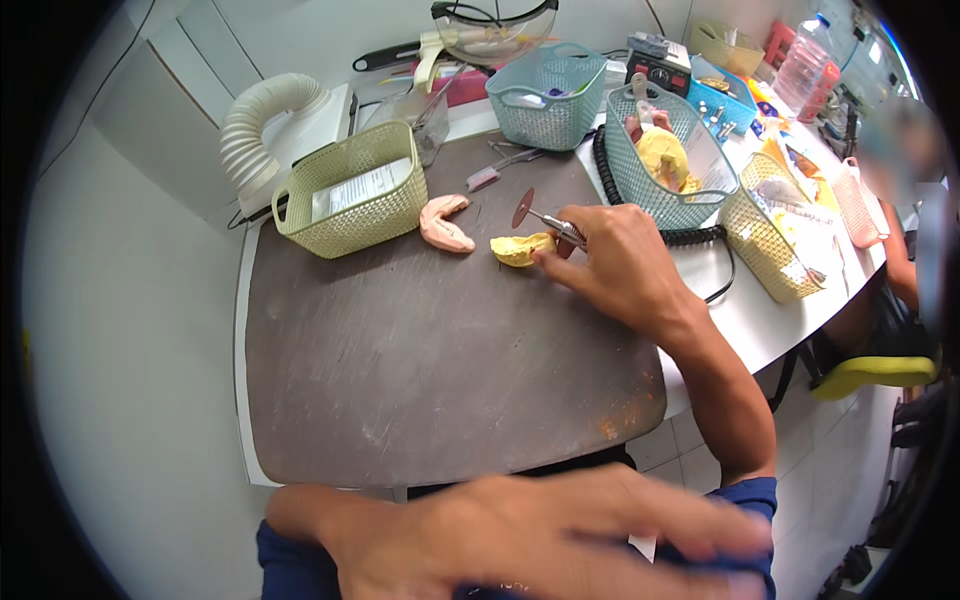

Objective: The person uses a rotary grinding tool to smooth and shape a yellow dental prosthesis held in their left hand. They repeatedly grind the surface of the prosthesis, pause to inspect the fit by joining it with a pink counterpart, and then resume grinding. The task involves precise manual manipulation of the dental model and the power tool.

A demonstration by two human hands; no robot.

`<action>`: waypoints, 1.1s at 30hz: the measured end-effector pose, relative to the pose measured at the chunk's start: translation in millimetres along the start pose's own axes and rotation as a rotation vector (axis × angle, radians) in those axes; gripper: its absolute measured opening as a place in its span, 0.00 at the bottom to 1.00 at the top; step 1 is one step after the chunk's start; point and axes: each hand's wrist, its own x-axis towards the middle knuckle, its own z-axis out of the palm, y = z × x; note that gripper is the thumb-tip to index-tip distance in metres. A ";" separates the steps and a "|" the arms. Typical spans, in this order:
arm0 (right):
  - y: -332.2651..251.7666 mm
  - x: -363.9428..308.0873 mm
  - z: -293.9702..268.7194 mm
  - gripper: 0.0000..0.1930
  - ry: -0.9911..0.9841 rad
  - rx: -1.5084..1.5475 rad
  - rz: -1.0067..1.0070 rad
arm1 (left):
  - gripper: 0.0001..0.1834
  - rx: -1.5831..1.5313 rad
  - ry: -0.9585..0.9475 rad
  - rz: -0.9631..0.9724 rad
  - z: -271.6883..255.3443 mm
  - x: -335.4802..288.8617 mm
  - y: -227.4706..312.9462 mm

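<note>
My right hand (625, 262) is closed around a rotary handpiece (562, 230) with a thin reddish-brown disc (523, 208) at its tip. Its thumb and fingertips are at the right end of a yellow dental cast (515, 249) lying on the dark mat; whether they also grip the cast I cannot tell. Left of the cast lies a pink horseshoe-shaped dental cast (446, 224), apart from it. Close to the camera, my left hand (510, 530) is raised over the near side, its stretched fingers pointing right and blurred. Nothing shows in it.
A green basket (350, 215) with papers stands by a white hose (262, 120). Teal baskets (545, 108) and a basket with yellow casts (690, 212) line the back right. A black coiled cord (603, 165) runs behind my right hand. Another person (900, 150) is at far right.
</note>
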 end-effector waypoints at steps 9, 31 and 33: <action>-17.2 0.4 -22.1 0.11 0.200 0.176 -0.116 | 0.38 0.267 0.353 -0.661 -130.3 -22.5 10.1; -36.0 2.5 12.9 0.20 0.026 -0.079 -0.156 | 0.31 0.315 0.331 -0.386 -177.0 -16.2 15.6; -27.3 1.5 10.8 0.17 0.034 -0.122 -0.152 | 0.30 0.292 0.376 -0.384 -175.4 -16.6 17.9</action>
